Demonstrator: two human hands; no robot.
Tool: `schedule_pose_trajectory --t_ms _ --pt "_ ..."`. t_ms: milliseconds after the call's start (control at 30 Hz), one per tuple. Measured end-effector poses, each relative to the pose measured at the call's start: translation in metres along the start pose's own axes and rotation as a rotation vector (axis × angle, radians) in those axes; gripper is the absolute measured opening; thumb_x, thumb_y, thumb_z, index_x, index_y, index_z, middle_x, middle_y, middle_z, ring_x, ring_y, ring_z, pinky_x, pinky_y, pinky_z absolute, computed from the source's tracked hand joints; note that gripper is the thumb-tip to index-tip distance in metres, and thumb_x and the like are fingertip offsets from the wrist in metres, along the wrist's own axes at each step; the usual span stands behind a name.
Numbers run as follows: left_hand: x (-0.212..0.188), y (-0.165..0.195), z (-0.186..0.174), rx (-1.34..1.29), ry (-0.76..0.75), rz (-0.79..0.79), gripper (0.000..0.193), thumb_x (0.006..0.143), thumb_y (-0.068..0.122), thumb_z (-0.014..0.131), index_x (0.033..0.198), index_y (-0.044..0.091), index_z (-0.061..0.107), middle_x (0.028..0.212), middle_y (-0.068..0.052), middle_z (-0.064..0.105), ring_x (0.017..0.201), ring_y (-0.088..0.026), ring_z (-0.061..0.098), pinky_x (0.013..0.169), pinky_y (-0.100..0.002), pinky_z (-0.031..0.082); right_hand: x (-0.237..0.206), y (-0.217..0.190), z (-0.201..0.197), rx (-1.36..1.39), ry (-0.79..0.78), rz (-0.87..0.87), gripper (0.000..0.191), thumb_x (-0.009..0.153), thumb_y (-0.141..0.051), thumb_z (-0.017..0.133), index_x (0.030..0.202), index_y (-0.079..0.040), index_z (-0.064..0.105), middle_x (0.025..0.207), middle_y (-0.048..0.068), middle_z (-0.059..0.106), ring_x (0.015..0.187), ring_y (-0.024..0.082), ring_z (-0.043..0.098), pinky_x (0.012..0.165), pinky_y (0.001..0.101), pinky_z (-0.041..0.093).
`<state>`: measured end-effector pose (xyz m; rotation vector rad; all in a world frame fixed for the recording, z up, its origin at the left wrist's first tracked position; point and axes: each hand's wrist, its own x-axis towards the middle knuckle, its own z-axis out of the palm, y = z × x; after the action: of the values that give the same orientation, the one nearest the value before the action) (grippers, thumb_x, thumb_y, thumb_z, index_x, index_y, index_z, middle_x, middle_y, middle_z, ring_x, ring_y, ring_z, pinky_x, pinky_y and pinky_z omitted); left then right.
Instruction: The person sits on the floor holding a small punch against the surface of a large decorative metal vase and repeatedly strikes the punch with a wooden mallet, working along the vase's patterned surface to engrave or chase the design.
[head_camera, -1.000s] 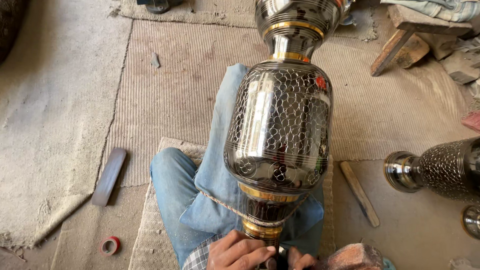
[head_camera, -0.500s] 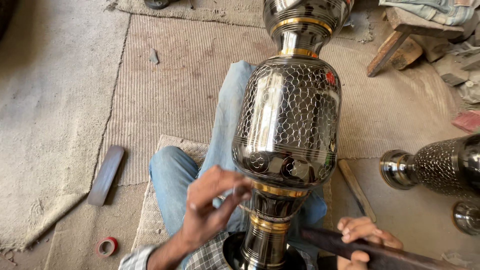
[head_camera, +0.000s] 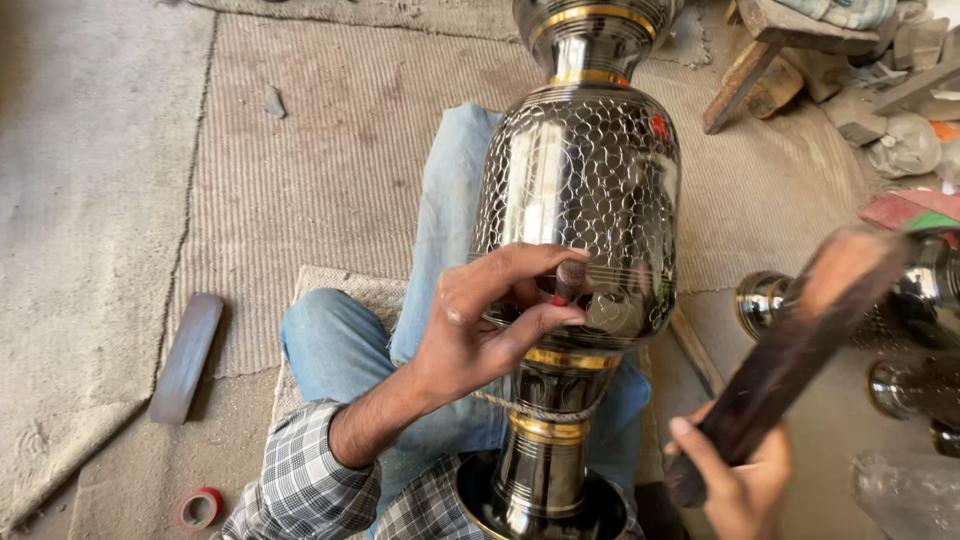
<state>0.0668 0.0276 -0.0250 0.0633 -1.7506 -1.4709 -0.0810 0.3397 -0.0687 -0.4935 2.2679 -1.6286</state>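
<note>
Work done: the belly of the metal vase (head_camera: 580, 210) already carries a dense net of scale-like engraved cells over most of the side that shows, plus a run of fine parallel lines near its lower curve.
Work left: judging by where the tool sits, the lower belly is the part in hand; the far side of the vase is hidden, so how much remains there cannot be told.
Vase position: it lies lengthwise on the person's jean-clad legs (head_camera: 340, 350), foot toward the body, neck pointing away.
Vase look: dark, mirror-bright, with gold bands at neck and stem and a cord wound round the stem.
Left hand (head_camera: 480, 330): fingers pinched on a small punch (head_camera: 569, 280) set against the vase.
Right hand (head_camera: 735, 480): fingers wrapped on a dark wooden mallet (head_camera: 790, 350), blurred and raised.
Nearby: more dark vases (head_camera: 900, 330) on the right, a red tape roll (head_camera: 200, 507) on the floor.
</note>
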Motion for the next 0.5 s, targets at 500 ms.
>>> schedule_pose_trajectory --t_ms 500 --pt "-0.002 -0.015 0.002 -0.111 -0.029 0.041 0.047 0.100 0.001 0.076 0.141 0.005 0.054 0.120 -0.008 0.077 0.079 -0.006 0.076 0.069 -0.020 0.062 0.091 -0.147 -0.064 -0.964 -0.321 -0.088 0.016 0.084 -0.010 0.080 0.094 -0.004 0.068 0.085 0.011 0.069 0.077 0.020 0.069 0.071 0.0350 0.061"
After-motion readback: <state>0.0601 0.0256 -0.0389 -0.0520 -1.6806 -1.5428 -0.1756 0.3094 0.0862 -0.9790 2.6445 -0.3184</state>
